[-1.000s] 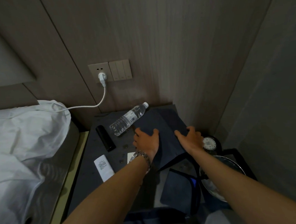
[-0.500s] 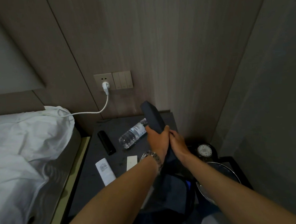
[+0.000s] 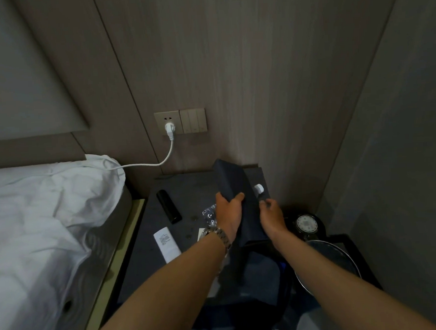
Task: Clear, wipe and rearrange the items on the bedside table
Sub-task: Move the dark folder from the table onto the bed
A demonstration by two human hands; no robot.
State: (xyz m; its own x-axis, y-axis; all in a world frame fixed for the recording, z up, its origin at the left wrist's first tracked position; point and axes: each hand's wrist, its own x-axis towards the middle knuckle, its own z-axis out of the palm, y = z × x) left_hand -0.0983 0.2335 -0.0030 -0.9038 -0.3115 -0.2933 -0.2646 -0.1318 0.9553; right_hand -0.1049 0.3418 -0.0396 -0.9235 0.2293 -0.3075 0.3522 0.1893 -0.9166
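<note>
Head view is showing both bare hands lifting a dark folded cloth (image 3: pixel 235 189) above the dark counter (image 3: pixel 150 245) beside the bed (image 3: pixel 37 227). The left hand (image 3: pixel 227 215), wearing a metal watch (image 3: pixel 217 237) at the wrist, is gripping the cloth with fingers (image 3: pixel 236 197) curled round its left edge and the thumb behind. The right hand (image 3: pixel 271 215) is pinching the cloth's right edge, its fingers bent inward. The cloth is standing tilted, its top corner pointing toward 12 o'clock against the wall panel.

A clear water bottle (image 3: pixel 209 213) is lying on the counter behind the hands, its white cap (image 3: pixel 258 188) showing at 1 o'clock of the left hand. A black oblong object (image 3: pixel 168 206) is lying at 10 o'clock of the left hand, a white remote (image 3: pixel 167 244) at 8 o'clock. A white plug (image 3: pixel 170 129) is sitting in the wall socket at 11 o'clock, its cable running toward the pillow. A kettle (image 3: pixel 327 257) is resting at 4 o'clock of the right hand.
</note>
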